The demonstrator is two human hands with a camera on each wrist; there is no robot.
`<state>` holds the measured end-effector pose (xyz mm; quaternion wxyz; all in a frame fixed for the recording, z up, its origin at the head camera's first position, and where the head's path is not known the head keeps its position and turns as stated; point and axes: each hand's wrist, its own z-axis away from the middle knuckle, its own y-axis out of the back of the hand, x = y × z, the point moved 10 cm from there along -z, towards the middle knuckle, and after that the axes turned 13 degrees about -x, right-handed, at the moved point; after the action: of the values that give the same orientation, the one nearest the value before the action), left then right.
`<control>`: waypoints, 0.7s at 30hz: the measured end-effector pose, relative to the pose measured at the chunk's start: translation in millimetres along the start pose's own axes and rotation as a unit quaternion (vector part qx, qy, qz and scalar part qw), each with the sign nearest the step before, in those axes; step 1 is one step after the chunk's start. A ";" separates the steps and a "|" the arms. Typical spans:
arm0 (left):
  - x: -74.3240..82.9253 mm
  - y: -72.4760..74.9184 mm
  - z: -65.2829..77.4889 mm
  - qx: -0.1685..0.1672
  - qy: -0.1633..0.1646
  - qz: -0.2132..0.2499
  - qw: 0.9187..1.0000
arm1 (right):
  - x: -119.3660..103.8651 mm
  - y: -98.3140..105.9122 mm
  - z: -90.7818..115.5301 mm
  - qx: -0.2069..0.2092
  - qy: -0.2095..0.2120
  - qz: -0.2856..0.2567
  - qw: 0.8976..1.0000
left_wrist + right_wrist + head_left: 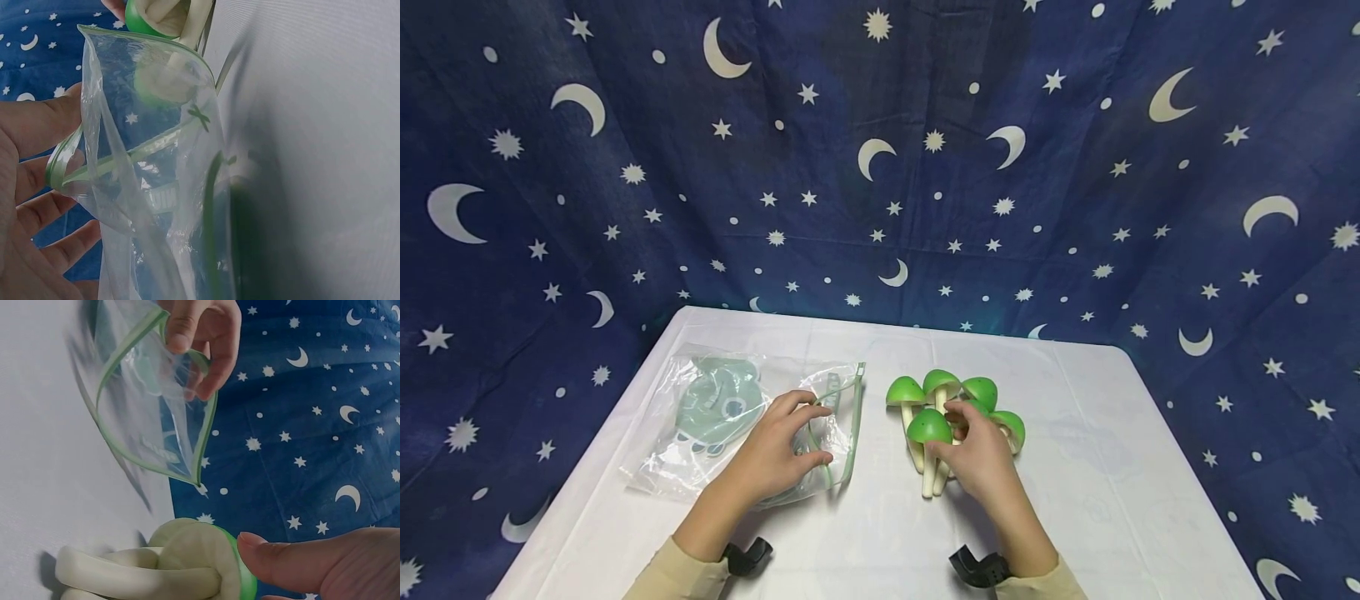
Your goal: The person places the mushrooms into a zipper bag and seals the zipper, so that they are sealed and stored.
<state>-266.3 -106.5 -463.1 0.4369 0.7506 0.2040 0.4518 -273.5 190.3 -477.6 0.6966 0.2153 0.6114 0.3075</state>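
A clear zip bag (658,433) with a green edge and a pale green cartoon print lies on the left of the table. My left hand (778,446) holds the upper edge of its mouth, thumb and index finger apart, so the mouth gapes toward the right. In the left wrist view the green zip strip (106,167) loops around the fingers. To the right lie several toy mushrooms (905,391) with green caps and cream stems, bunched together. My right hand (981,454) grips the cap of the front mushroom (929,426); its thumb lies against the cap in the right wrist view.
A white cloth covers the table (1097,492). Behind and at both sides hangs a dark blue curtain (820,167) with moons and stars. Each wrist wears a black strap mount (981,568).
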 end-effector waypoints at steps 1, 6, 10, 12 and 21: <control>0.0 0.1 0.0 0.000 0.000 0.000 1.000 | 0.4 -0.5 -0.2 0.002 -0.001 -0.001 1.000; -0.1 0.0 0.0 -0.001 0.001 0.000 1.000 | -0.4 -2.2 -0.6 0.009 -0.004 0.003 1.000; 0.3 -0.3 -0.2 -0.004 0.002 0.002 1.000 | -1.5 -2.4 -0.3 0.012 -0.004 0.006 1.000; 0.5 -0.2 -0.2 -0.003 0.002 0.003 1.000 | -1.6 -2.3 -0.1 0.012 -0.003 0.006 1.000; -0.6 -1.5 -0.8 -0.008 0.006 0.004 1.000 | -0.7 0.0 1.4 0.009 0.001 -0.012 1.000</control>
<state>-267.1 -105.8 -464.4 0.4399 0.7450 0.2005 0.4596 -272.2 189.9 -476.8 0.6976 0.2144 0.6172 0.2940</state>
